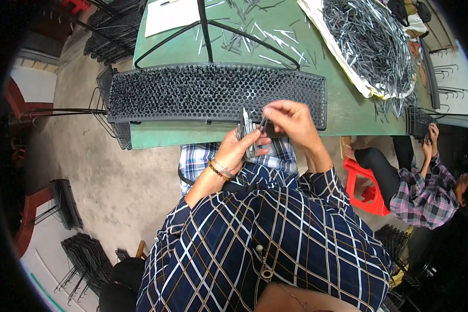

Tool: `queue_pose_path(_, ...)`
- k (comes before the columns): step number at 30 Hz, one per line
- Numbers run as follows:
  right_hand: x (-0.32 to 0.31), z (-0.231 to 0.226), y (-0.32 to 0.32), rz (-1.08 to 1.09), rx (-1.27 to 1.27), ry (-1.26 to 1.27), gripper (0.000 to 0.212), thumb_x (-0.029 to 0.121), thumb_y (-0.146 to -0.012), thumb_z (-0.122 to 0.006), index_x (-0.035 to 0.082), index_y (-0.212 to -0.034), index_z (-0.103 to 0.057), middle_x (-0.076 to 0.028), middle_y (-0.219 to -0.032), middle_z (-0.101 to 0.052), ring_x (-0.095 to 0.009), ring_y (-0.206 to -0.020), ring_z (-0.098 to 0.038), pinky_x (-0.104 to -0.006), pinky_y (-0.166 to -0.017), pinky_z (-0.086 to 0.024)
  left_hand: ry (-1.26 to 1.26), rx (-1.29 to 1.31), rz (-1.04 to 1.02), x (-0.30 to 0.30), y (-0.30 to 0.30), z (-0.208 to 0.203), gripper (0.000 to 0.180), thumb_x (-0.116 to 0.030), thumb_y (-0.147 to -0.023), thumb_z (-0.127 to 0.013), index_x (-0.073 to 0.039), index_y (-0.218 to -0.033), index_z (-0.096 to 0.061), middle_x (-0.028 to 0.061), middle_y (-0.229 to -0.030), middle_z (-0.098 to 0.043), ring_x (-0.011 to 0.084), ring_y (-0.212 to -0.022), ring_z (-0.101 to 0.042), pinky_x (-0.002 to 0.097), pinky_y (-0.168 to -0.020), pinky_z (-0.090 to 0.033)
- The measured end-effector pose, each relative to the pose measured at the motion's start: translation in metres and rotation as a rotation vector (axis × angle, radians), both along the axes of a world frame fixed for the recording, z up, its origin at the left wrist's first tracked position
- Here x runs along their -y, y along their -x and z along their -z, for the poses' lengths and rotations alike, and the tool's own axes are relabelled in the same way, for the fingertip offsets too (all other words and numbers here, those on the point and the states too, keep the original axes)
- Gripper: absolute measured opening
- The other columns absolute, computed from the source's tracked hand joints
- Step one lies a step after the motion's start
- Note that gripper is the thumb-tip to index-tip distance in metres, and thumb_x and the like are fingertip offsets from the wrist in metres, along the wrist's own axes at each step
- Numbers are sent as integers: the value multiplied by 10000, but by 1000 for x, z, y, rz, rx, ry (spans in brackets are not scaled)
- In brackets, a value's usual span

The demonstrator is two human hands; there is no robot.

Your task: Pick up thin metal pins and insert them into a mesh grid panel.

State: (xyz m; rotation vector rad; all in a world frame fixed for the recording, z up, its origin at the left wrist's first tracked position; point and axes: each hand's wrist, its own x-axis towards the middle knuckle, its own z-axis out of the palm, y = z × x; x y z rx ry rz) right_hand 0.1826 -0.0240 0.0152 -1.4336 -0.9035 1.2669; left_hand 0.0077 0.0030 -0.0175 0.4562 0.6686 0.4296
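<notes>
A bundle of slim metal pieces with narrow tips (248, 125) is gripped in my left hand (230, 152), just off the table's near edge. My right hand (295, 122) is closed in a pinch beside the bundle's upper end, with a slim dark metal piece (264, 124) at its fingertips. Just beyond both hands lies a long black perforated rack (301, 96) with a wire frame. Dark pieces crowd its holes on the left and middle, while bare holes show toward the right end.
On the green table (171, 134) are scattered metal pieces (283, 37), a white sheet (171, 18) and a large open sack (343, 62) heaped with similar pieces. A co-worker in a plaid shirt (424, 195) sits at right near a red stool (356, 187). Black racks (86, 260) stand at left.
</notes>
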Motion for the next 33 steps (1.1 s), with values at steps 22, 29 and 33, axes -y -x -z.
queue_pose_path(22,-50,16,-6,186,752,-488,141,84,-825,-650,-9,-931,-650,-82,-820,-647,-132,-680,-636,-236,-600,-492,-23,-88,32,1,1,9,204,-155,-878,-603,-30,-1038,-589,19,-857,-558,106,-765,-567,275,-634,-551)
queue_pose_path(29,-50,15,1,212,715,-473,146,79,-805,-664,-4,-925,-652,-100,-840,-650,-156,-692,-634,-260,-589,-490,1,-105,30,0,3,11,199,-149,-876,-603,-35,-1038,-587,25,-864,-554,104,-762,-563,271,-627,-547)
queue_pose_path(33,-47,14,-4,167,757,-474,149,75,-792,-671,2,-921,-654,-101,-856,-650,-164,-714,-632,-267,-599,-492,-7,-102,36,0,2,10,203,-146,-874,-604,-32,-1040,-582,22,-853,-554,104,-759,-562,270,-614,-541)
